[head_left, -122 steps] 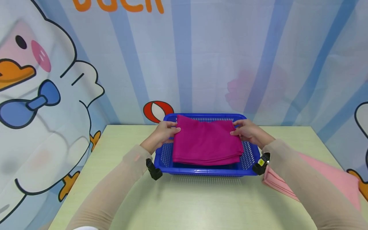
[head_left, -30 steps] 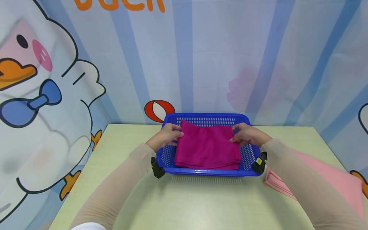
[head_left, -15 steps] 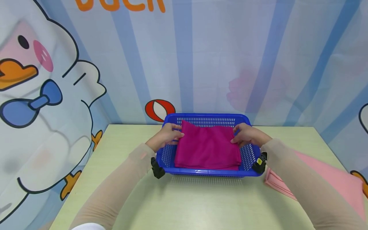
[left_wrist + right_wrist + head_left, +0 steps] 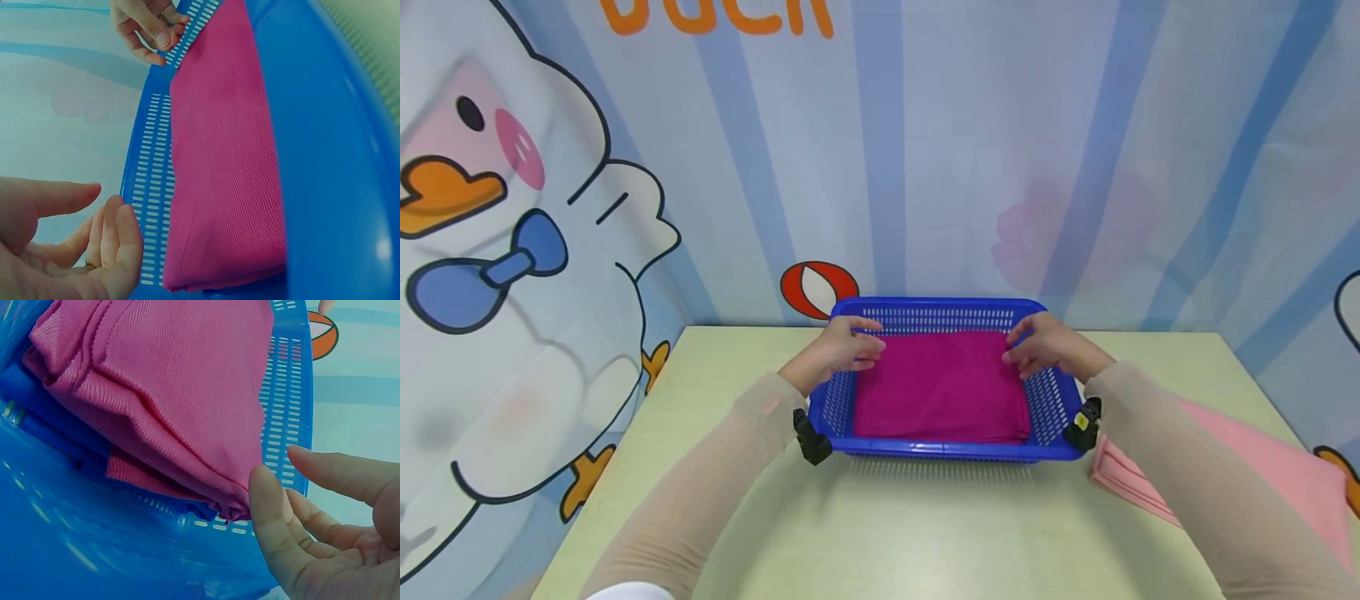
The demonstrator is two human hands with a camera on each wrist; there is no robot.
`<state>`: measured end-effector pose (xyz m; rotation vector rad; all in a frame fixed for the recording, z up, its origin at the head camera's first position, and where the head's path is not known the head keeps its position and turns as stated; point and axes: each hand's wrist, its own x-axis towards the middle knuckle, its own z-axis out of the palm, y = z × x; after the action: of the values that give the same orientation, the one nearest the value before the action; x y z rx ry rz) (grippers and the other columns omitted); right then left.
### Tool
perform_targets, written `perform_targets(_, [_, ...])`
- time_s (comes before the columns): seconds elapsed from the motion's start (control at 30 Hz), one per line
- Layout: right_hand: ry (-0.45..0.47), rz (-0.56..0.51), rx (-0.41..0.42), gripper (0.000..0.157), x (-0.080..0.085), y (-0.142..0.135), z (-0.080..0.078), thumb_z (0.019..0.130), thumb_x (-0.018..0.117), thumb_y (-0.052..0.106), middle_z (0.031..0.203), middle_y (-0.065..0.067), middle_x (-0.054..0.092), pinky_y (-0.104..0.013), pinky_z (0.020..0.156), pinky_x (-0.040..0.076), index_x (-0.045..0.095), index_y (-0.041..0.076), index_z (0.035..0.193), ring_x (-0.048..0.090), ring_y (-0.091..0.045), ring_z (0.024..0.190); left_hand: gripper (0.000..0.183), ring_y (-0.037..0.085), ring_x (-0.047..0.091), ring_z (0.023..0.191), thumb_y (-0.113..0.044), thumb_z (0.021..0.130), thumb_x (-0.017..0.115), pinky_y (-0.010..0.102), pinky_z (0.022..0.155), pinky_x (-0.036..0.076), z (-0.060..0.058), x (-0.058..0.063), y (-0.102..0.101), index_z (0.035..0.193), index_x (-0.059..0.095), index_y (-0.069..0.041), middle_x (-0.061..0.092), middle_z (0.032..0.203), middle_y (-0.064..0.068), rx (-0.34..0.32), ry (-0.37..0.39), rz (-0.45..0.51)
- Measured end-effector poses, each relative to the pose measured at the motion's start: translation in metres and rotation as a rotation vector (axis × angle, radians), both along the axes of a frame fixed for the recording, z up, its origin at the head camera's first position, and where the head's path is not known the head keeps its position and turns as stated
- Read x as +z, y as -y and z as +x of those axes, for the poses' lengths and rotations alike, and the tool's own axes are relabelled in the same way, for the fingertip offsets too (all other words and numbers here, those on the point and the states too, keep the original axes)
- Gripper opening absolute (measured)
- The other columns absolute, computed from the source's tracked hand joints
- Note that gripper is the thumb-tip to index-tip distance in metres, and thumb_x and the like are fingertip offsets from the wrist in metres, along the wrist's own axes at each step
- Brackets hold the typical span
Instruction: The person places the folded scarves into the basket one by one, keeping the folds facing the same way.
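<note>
A folded magenta cloth lies flat inside a blue plastic basket with slotted walls. My left hand is over the basket's left end near the cloth's back corner; in the left wrist view its thumb and fingers are apart, with nothing between them. At the opposite corner is my right hand. In the right wrist view, a finger of the right hand is against or very near the cloth's edge, while the thumb stands away from it. Layered folds show along that side of the cloth.
A folded light pink cloth lies on the pale table to the right, partly behind the right sleeve. Behind the basket hangs a backdrop with blue stripes and a cartoon duck.
The magenta cloth has come down from above the basket and now lies flat inside it. Its raised back left corner has dropped, and both hands have let go of it.
</note>
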<state>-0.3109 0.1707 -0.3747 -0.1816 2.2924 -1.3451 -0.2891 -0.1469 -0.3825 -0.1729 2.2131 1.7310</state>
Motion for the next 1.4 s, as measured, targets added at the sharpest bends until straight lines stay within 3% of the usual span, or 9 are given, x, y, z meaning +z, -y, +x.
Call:
perform_targets(0.23, [0.007, -0.024, -0.002, 0.033, -0.001, -0.003, -0.001, 0.091, 0.064, -0.006, 0.077, -0.012, 0.060, -0.038, 0.070, 0.061, 0.047, -0.017, 0.117, 0.061, -0.017, 0.064, 0.043, 0.037, 0.062, 0.116, -0.005, 0.097, 0.065, 0.043, 0.094, 0.053, 0.001, 0.000, -0.001, 0.138, 0.053, -0.001, 0.064, 0.123, 0.021, -0.005, 0.012, 0.004])
perform_targets(0.6, [0.048, -0.105, 0.018, 0.040, 0.003, -0.013, -0.002, 0.095, 0.062, -0.003, 0.086, -0.013, 0.063, -0.039, 0.076, 0.061, 0.042, -0.019, 0.126, 0.067, -0.020, 0.071, 0.047, 0.038, 0.061, 0.117, -0.009, 0.098, 0.064, 0.044, 0.096, 0.052, 0.002, 0.004, -0.003, 0.142, 0.049, 0.001, 0.059, 0.130, 0.024, -0.026, 0.026, 0.027])
perform_targets(1.2, [-0.008, -0.127, 0.081, 0.036, 0.013, -0.017, 0.020, 0.098, 0.060, 0.001, 0.088, -0.014, 0.061, -0.041, 0.080, 0.060, 0.047, -0.019, 0.124, 0.067, -0.021, 0.074, 0.045, 0.040, 0.058, 0.120, -0.010, 0.098, 0.064, 0.043, 0.097, 0.051, 0.010, 0.007, -0.007, 0.141, 0.053, -0.002, 0.057, 0.133, 0.026, -0.090, 0.036, 0.083])
perform_targets(1.4, [-0.014, -0.174, 0.102, 0.037, 0.015, -0.021, 0.027, 0.098, 0.060, 0.002, 0.085, -0.011, 0.063, -0.036, 0.077, 0.060, 0.047, -0.019, 0.125, 0.066, -0.020, 0.075, 0.042, 0.040, 0.059, 0.120, -0.010, 0.098, 0.064, 0.043, 0.097, 0.052, 0.015, 0.009, -0.009, 0.139, 0.055, -0.002, 0.058, 0.132, 0.026, -0.108, 0.026, 0.094])
